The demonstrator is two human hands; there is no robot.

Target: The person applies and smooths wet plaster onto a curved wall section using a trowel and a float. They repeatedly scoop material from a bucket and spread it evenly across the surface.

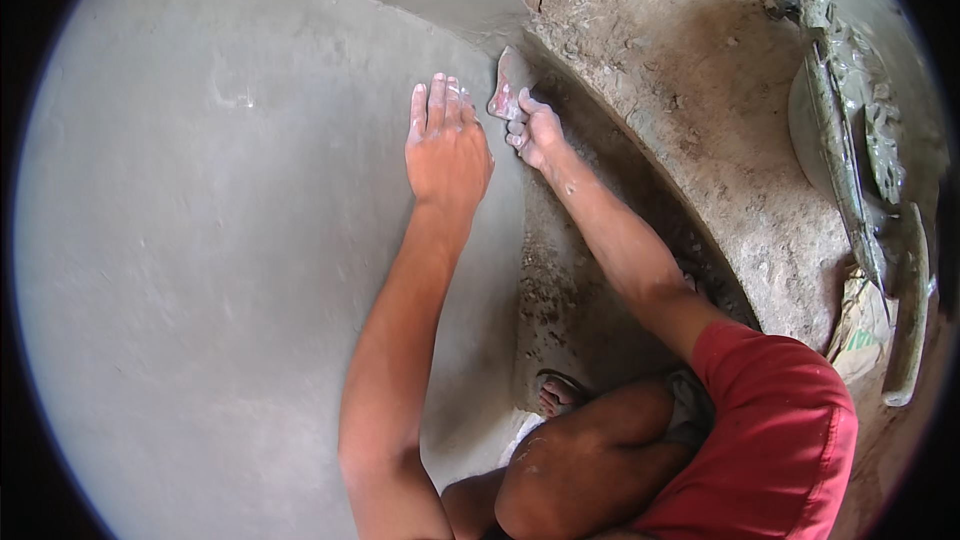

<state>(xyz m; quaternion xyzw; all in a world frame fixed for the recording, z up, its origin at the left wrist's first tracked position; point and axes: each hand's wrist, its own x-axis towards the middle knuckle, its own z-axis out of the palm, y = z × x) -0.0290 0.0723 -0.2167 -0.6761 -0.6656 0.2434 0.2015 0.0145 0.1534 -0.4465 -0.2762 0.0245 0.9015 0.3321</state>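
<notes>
The left hand (447,145) lies flat on the smooth grey plaster (220,240), fingers straight and close together, pointing up, holding nothing. Just beside it, the right hand (535,130) grips a small trowel (508,83), fingers curled round its handle, the blade pressed to the plaster's edge where it meets a rough, bare strip (570,280). To the right lies dry, crumbly ground (700,90), and on it a mortar-caked pan (850,90) holding tools. A sandalled foot (558,392) rests below.
</notes>
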